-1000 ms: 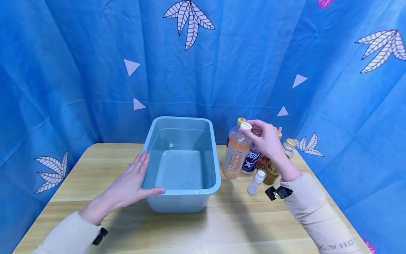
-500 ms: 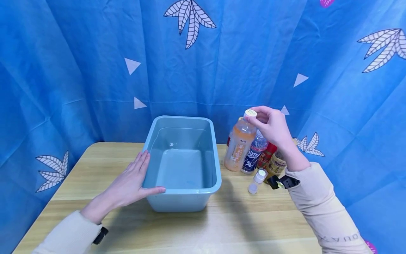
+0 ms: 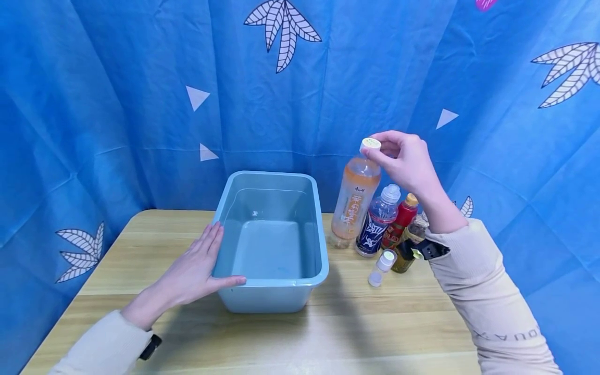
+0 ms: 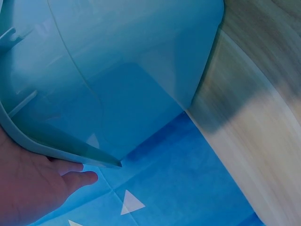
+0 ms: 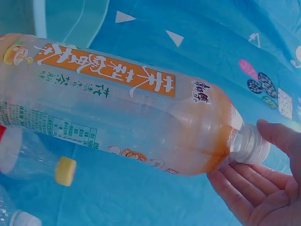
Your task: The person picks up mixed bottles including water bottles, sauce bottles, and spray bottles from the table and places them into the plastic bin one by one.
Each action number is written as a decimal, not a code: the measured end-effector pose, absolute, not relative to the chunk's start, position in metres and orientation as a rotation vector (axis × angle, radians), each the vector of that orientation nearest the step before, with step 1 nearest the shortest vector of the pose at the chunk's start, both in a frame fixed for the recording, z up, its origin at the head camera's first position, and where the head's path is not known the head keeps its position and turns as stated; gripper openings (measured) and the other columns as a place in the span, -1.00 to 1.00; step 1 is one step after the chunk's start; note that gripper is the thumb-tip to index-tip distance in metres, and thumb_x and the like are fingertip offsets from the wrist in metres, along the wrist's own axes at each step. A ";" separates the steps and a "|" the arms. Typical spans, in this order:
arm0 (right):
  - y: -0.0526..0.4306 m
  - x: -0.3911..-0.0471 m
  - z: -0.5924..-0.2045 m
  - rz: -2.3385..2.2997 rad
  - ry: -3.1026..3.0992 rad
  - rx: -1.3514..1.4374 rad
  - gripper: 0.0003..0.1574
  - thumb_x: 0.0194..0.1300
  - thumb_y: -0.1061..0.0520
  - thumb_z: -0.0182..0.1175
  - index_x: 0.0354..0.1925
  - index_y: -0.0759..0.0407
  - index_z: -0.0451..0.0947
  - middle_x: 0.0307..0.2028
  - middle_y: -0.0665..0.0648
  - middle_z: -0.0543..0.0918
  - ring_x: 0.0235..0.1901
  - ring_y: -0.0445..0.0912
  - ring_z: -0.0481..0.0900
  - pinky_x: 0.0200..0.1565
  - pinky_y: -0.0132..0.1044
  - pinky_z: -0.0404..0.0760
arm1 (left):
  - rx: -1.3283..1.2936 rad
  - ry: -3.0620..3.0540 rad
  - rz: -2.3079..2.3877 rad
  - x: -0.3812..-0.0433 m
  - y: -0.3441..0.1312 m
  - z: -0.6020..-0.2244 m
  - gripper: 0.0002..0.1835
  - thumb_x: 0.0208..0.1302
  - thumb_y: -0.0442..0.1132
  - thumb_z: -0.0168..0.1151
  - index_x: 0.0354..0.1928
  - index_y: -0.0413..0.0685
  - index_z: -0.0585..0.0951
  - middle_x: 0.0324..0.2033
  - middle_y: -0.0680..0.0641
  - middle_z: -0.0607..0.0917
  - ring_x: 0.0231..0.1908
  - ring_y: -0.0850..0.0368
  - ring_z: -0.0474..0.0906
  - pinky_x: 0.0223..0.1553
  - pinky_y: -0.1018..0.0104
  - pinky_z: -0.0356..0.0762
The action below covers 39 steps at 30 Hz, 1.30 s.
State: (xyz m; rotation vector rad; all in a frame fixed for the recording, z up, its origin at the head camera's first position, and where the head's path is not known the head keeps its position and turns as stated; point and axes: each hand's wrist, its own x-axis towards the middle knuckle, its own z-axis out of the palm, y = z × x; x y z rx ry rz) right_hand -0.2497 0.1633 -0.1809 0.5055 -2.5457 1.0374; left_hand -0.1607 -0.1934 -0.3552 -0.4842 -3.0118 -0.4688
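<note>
My right hand [image 3: 408,159] pinches the white cap of a large clear plastic bottle [image 3: 360,192] with an orange label. The bottle hangs slightly tilted, its base in front of another clear bottle that it mostly hides in the head view. In the right wrist view, thumb and fingers sit at the cap of the bottle [image 5: 117,103]. My left hand [image 3: 197,268] rests on the near left corner of a light blue plastic tub [image 3: 321,234], fingers straight along the left rim and thumb on the front rim. Nothing lies inside the tub.
Right of the tub stand a blue-labelled bottle [image 3: 377,224], a red bottle [image 3: 400,221] and a glass jar [image 3: 417,229], partly behind the right wrist. A small clear bottle [image 3: 382,268] is in front. In the right wrist view, a yellow-capped bottle [image 5: 35,157] shows.
My right hand has raised the orange-labelled bottle up and slightly right, uncovering more of the blue-labelled and red bottles. The left hand and tub have stayed put.
</note>
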 end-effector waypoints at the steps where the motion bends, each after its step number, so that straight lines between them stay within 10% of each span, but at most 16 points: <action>1: 0.162 -0.250 -0.178 1.030 -2.547 0.508 -0.47 0.16 -0.08 0.15 -0.04 0.27 0.49 -0.17 0.25 0.60 -0.16 0.04 0.56 -0.07 -0.09 0.48 | -0.485 -3.012 -0.469 -0.161 -0.193 -0.355 0.24 -0.14 0.52 -0.06 0.32 -0.35 -0.11 0.32 -0.28 -0.13 0.30 -0.18 -0.24 0.18 -0.14 -0.04; 39: 0.075 -0.287 -0.149 1.147 -2.494 0.611 -0.55 0.15 -0.05 0.18 -0.10 0.24 0.53 -0.20 0.12 0.61 -0.24 -0.15 0.56 -0.18 -0.39 0.52 | -0.452 -3.019 -0.471 -0.159 -0.192 -0.354 0.26 -0.18 0.56 -0.09 0.32 -0.33 -0.10 0.33 -0.27 -0.13 0.30 -0.16 -0.24 0.18 -0.14 -0.03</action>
